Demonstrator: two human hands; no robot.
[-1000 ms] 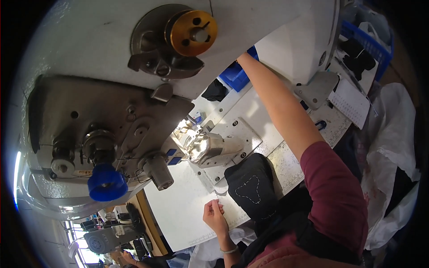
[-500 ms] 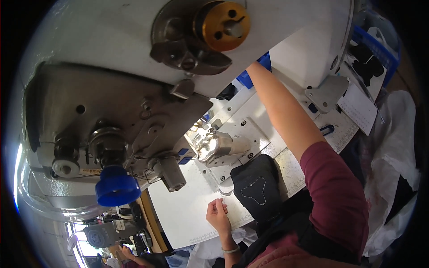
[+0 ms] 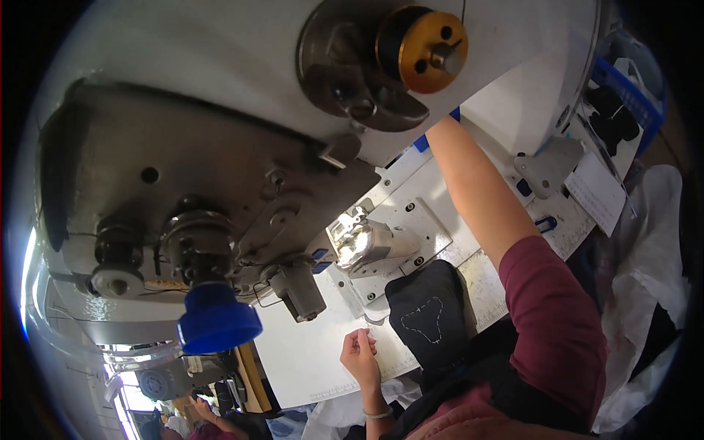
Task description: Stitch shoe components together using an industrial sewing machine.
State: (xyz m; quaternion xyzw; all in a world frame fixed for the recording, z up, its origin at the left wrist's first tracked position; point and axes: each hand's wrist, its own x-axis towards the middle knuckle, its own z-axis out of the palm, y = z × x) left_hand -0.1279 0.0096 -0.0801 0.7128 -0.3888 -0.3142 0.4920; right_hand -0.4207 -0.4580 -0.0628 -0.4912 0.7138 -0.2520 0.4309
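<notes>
My left hand [image 3: 359, 356] rests above the white table near its front edge, fingers curled and pressed together; whatever they hold, if anything, is too small to make out. Beside it, to the right, lies a black fabric piece [image 3: 424, 297] with a loop of pale stitches on it. My right arm stretches far forward past the sewing machine; the hand itself is hidden behind the machine head [image 3: 220, 139]. A blue bin [image 3: 421, 144] shows in part near where the arm disappears. The lit metal sewing foot area [image 3: 367, 246] stands between my two arms.
The machine head with a gold bobbin winder wheel [image 3: 434, 53] and a blue knob [image 3: 218, 319] fills the upper left. At right are a paper sheet [image 3: 595, 192], a blue basket [image 3: 636, 99] and white plastic sheeting [image 3: 645, 227]. Another person's hand [image 3: 204, 411] shows lower left.
The view has shifted slightly, so the machine head appears farther right and lower. My left hand stays closed in nearly the same place. The right arm remains stretched forward.
</notes>
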